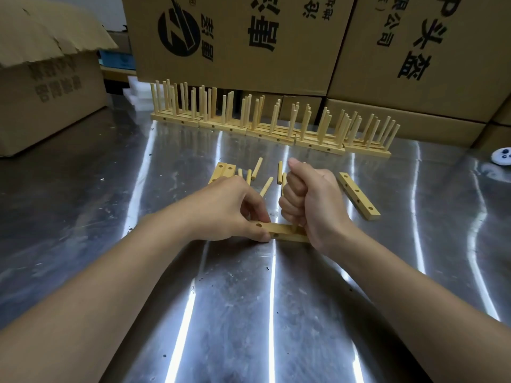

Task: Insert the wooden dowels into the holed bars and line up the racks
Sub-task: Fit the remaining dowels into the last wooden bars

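The left hand (pixel 235 205) pinches one end of a holed bar (pixel 279 233) flat on the table (pixel 276 313), while the right hand (pixel 309 200), fisted, holds a dowel (pixel 294 227) upright in the bar. Both pieces look light, stiff and smooth, so the dowel is probably best gripped low, near the hole. Loose dowels (pixel 257 168) lie just beyond the hands.

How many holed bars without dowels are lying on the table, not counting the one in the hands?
3: two side by side behind the left hand, bars and, partly hidden; one bar beside the right hand. Others may be hidden.

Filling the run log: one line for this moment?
left hand steadies holed bar | right hand presses dowel in | finished racks behind
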Available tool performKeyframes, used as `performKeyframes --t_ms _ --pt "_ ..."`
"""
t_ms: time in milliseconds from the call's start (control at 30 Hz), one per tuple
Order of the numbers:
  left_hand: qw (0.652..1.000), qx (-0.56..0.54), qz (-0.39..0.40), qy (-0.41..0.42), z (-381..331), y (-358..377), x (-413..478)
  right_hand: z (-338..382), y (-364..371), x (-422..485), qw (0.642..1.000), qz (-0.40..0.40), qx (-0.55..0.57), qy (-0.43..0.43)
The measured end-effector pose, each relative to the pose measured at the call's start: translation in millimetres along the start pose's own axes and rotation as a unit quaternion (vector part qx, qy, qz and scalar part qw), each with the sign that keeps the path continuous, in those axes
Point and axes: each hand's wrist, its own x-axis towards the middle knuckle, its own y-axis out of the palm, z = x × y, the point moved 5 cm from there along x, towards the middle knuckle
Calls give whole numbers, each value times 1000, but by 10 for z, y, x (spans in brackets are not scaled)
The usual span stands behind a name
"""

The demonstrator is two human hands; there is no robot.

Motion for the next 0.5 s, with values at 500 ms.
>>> performKeyframes --t_ms 500 --pt "1000 -9 -10 -2 57 23 8 -50 5 -41 999 -34 37 -19"
